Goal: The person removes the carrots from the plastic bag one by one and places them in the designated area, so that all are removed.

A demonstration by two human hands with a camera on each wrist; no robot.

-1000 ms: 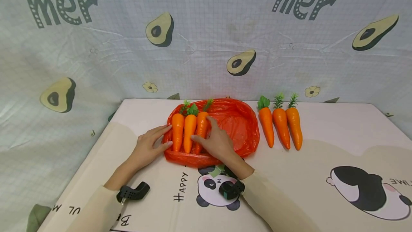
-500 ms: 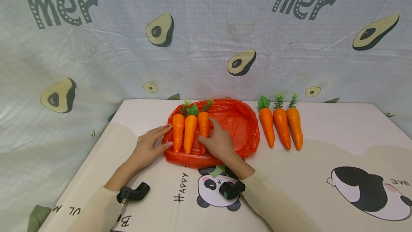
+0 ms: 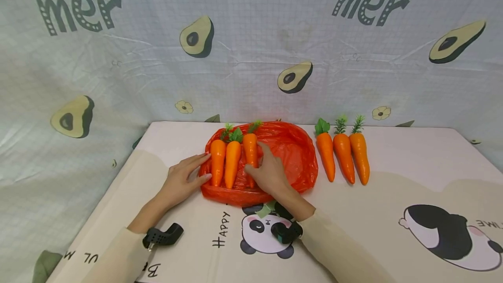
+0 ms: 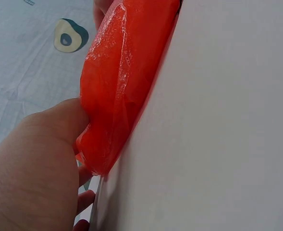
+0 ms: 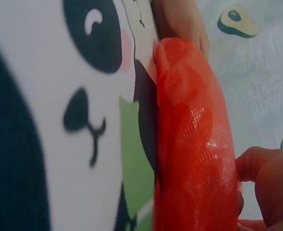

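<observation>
In the head view a red plastic bag [image 3: 291, 160] lies spread out with its mouth up and its rim rolled down. Three orange carrots with green tops lie in its left half. My right hand [image 3: 269, 171] grips the rightmost carrot [image 3: 250, 145], thumb on its near left side and fingers along its right. To its left lie the middle carrot [image 3: 233, 160] and the left carrot [image 3: 218, 160]. My left hand [image 3: 184, 178] rests at the bag's left rim, fingers extended and thumb spread. In the left wrist view, that thumb [image 4: 67, 118] reaches over the bag's rim [image 4: 107, 110].
Three more carrots [image 3: 342, 156] lie side by side on the table right of the bag. The white table [image 3: 393, 230] bears printed pandas and lettering. A curtain [image 3: 251, 34] printed with avocados hangs behind and at the sides. Each wrist wears a black camera [image 3: 165, 234].
My right hand has shifted the rightmost carrot a little to the right, widening the gap beside the middle one. My left hand stays at the rim.
</observation>
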